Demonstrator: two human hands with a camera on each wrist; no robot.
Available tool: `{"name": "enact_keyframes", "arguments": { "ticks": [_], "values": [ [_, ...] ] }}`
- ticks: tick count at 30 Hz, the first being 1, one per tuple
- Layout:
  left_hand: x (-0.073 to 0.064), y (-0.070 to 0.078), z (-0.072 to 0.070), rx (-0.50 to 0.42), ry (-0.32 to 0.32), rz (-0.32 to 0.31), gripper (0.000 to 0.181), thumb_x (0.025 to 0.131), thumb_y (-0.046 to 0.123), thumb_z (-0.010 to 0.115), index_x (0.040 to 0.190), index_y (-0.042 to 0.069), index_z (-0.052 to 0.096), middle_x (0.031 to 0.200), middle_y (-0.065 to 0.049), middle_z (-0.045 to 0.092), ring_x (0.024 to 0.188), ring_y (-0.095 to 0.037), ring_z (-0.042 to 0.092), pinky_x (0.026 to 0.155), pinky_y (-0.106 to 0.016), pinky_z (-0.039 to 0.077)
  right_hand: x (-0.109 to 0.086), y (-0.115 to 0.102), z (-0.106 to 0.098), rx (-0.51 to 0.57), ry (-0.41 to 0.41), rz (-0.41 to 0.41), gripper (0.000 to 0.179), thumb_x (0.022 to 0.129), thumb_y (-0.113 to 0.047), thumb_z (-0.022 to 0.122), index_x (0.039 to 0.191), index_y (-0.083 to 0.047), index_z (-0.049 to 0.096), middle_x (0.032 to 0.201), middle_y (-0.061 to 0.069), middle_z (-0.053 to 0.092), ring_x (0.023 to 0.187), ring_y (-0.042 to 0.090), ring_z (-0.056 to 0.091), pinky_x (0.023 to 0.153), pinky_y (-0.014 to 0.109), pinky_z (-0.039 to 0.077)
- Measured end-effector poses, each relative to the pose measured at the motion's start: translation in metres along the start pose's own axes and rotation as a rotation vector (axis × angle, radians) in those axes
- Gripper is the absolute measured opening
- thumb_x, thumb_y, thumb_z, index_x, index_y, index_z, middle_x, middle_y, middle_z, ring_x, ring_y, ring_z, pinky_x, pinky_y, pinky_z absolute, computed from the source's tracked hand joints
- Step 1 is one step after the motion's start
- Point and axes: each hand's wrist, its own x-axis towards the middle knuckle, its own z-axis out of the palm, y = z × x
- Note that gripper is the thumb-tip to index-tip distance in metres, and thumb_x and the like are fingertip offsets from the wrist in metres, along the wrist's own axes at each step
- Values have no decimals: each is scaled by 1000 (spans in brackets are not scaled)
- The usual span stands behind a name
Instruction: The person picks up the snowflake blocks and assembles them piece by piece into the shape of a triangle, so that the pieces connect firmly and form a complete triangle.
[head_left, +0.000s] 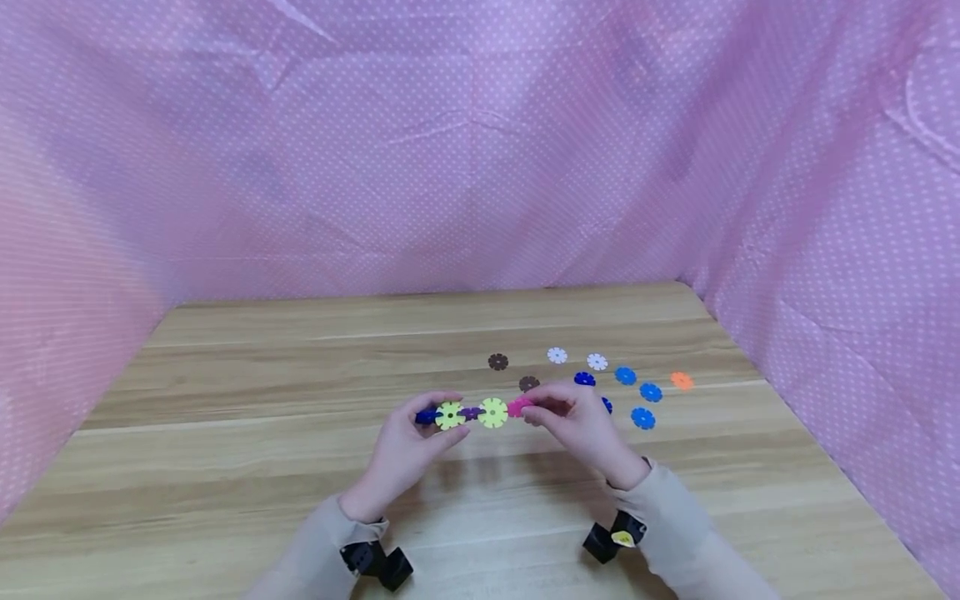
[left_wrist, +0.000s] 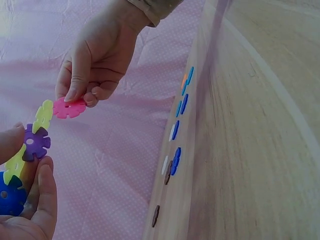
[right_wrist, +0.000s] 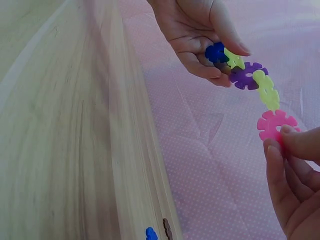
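A chain of notched plastic discs is held up above the table between the two hands. From left to right it has a dark blue disc [left_wrist: 11,196], a yellow-green disc [head_left: 450,416], a purple disc [right_wrist: 248,75] and a second yellow-green disc [head_left: 493,412]. My left hand [head_left: 408,437] grips the blue end, thumb on the near side and fingers behind. With thumb and fingertips, my right hand [head_left: 581,423] pinches a pink disc [right_wrist: 272,122]. The pink disc's edge meets the second yellow-green disc; how deep the notches sit cannot be made out.
Loose discs lie flat on the wooden table [head_left: 262,400] beyond the right hand: brown [head_left: 498,362], white [head_left: 557,355], dark blue [head_left: 584,379], lighter blue [head_left: 651,392] and orange [head_left: 681,381]. A pink dotted cloth [head_left: 450,167] hangs around the table's back and sides.
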Motion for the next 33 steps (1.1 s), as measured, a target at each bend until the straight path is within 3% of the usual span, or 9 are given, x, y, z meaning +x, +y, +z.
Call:
{"name": "enact_keyframes", "arguments": {
  "ticks": [8,15,24,33],
  "values": [
    [-1,2,-2,-14,-3,11,38,76,2,75,112,7,66,110,-11,64,84,-12,62,70,-21,54,-1,-1,1,-57,34,-86,11,83,-7,71,93,-8,73,91,4,73,79,10,64,72,28,56],
    [-1,4,-2,-1,11,13,37,76,4,76,112,4,66,108,-11,65,77,-9,58,63,-19,51,-1,-2,1,-56,54,-120,11,82,-6,72,93,-6,73,89,5,72,78,8,63,71,29,56],
    [1,2,-1,-4,14,-2,38,76,3,76,113,4,65,109,-10,65,86,-15,62,70,-20,54,-2,1,0,-59,59,-182,10,81,-5,72,91,-8,74,89,3,72,78,8,63,69,27,55],
    [-1,4,-2,-12,-41,-2,38,77,5,76,113,8,66,112,-11,63,80,-13,60,63,-21,53,-2,2,3,-84,80,-284,12,80,-4,73,91,-6,74,88,4,73,79,9,65,69,25,56]
  ]
}}
